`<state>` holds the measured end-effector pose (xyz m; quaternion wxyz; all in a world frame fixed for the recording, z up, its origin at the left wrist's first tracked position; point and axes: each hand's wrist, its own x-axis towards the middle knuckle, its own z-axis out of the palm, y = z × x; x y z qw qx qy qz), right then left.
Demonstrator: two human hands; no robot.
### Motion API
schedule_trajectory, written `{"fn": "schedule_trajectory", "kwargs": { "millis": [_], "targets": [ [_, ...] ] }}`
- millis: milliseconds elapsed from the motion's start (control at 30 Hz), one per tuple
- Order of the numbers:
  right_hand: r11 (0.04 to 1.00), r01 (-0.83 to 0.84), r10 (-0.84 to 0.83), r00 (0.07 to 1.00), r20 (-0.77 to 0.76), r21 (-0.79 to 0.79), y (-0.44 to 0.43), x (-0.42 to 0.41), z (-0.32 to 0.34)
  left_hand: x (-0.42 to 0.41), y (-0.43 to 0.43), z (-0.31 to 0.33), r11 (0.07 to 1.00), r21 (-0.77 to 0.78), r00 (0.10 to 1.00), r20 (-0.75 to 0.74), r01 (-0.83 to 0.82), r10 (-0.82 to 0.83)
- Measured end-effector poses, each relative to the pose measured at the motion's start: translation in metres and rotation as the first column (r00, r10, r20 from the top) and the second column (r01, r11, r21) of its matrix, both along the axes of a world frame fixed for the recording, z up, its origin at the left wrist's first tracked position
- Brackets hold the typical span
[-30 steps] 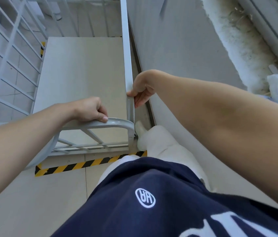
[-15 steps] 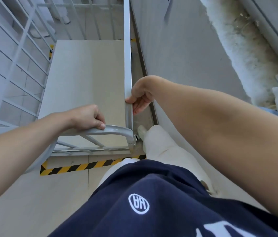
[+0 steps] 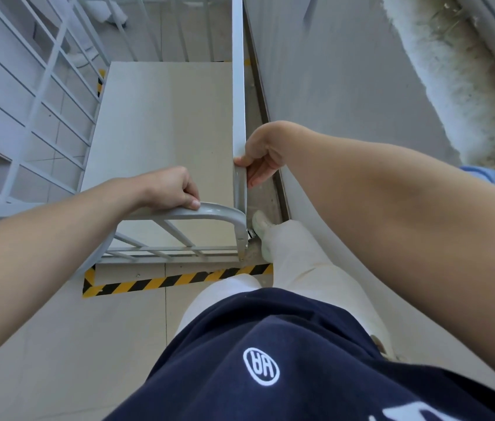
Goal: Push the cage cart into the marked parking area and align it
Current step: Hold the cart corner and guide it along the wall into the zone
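Note:
The white metal cage cart (image 3: pixel 161 141) stands in front of me, seen from above, with a pale flat base and barred sides. My left hand (image 3: pixel 173 189) is closed over the curved grey top rail (image 3: pixel 219 211) at the cart's near end. My right hand (image 3: pixel 260 156) grips the cart's right side panel (image 3: pixel 238 86) near its near corner. Yellow-and-black floor tape (image 3: pixel 179 281) runs just behind the cart's near edge, with a corner at the left. Another piece of tape (image 3: pixel 99 85) shows at the cart's far left side.
A grey wall (image 3: pixel 346 86) runs close along the cart's right side, with a narrow floor gap between. My foot in a pale shoe (image 3: pixel 260 226) is by the cart's near right corner. A fuzzy white roll (image 3: pixel 453 71) lies at the far right. Tiled floor extends to my left.
The cart has rolled forward slightly, so more floor shows between its near edge and the tape. Both hands kept their grips. The view tilted a little.

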<state>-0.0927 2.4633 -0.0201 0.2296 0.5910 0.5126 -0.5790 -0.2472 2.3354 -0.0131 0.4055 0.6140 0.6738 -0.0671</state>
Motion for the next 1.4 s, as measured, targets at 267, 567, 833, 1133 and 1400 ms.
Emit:
{"fn": "schedule_trajectory", "kwargs": {
  "millis": [267, 567, 833, 1133, 1400],
  "targets": [
    [1.0, 0.011, -0.012, 1.0, 0.012, 0.024, -0.002, 0.001, -0.002, 0.0, 0.0, -0.002, 1.0, -0.008, 0.999, 0.023, 0.025, -0.024],
    [0.994, -0.101, 0.102, 0.994, 0.041, -0.034, 0.011, -0.007, -0.001, -0.004, -0.001, -0.002, 0.999, -0.036, 0.998, 0.06, -0.003, 0.005],
    [0.996, -0.056, 0.055, 0.998, -0.023, -0.069, 0.024, -0.007, -0.01, -0.011, 0.012, -0.002, 0.996, -0.069, 0.997, 0.058, 0.057, -0.053],
    [0.99, -0.104, 0.103, 0.995, -0.01, -0.094, 0.027, -0.012, -0.002, -0.013, 0.011, -0.001, 0.998, -0.058, 0.995, 0.097, 0.008, -0.002],
    [0.971, -0.12, 0.117, 0.993, -0.024, -0.209, 0.03, -0.009, -0.012, -0.013, 0.002, 0.0, 0.992, -0.129, 0.991, 0.129, -0.012, 0.028]
  ]
}}
